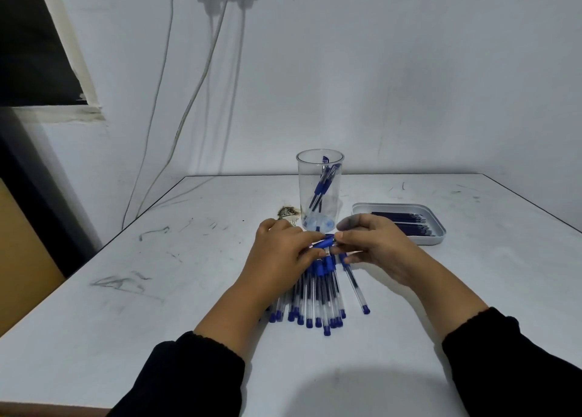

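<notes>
Blue pen (324, 243) is held just in front of the clear cup (319, 189). Left hand (280, 252) has fingers curled on one end, right hand (378, 246) pinches the other. Light, stiff, smooth plastic, probably slippery, so grip mid-barrel. Pen pile (318, 297) lies nearer than the cup, tray (437, 240) to its right.

I can read no text, brand or number anywhere. The pen (324, 244) just in front of the clear cup (319, 193) carries a small pale mark on its barrel, too blurred for me to make out.
</notes>
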Motion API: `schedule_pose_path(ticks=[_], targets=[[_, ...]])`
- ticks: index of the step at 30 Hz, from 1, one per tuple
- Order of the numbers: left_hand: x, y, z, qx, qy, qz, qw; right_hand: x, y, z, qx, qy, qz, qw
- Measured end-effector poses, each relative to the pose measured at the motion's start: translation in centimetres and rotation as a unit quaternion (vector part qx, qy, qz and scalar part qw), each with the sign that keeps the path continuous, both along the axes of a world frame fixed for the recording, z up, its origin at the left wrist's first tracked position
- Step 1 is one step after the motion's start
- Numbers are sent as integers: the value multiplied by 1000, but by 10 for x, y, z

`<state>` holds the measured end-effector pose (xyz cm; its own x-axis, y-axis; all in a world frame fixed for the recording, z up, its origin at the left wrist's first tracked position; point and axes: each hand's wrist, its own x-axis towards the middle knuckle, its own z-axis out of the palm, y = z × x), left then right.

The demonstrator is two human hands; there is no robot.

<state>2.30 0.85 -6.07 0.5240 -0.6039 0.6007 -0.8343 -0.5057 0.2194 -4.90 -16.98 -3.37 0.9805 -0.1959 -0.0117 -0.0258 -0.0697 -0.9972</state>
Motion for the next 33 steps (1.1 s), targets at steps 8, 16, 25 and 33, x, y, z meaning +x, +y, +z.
schedule_pose_path(ticks=[8, 16, 25, 33], targets=[[-8, -5, 2, 45, -30, -15, 998, -4, -1, 0, -177, 5, 17, 984], [-10, -9, 3, 78, 14, 25, 996, -4, -2, 5, -198, -5, 6, 980], [-11, -7, 4, 42, 15, 12, 999, -2, -4, 2, -187, -28, 18, 982], [-9, -2, 5, 41, -4, 24, 999, -2, -7, 1, -208, -30, 14, 978]])
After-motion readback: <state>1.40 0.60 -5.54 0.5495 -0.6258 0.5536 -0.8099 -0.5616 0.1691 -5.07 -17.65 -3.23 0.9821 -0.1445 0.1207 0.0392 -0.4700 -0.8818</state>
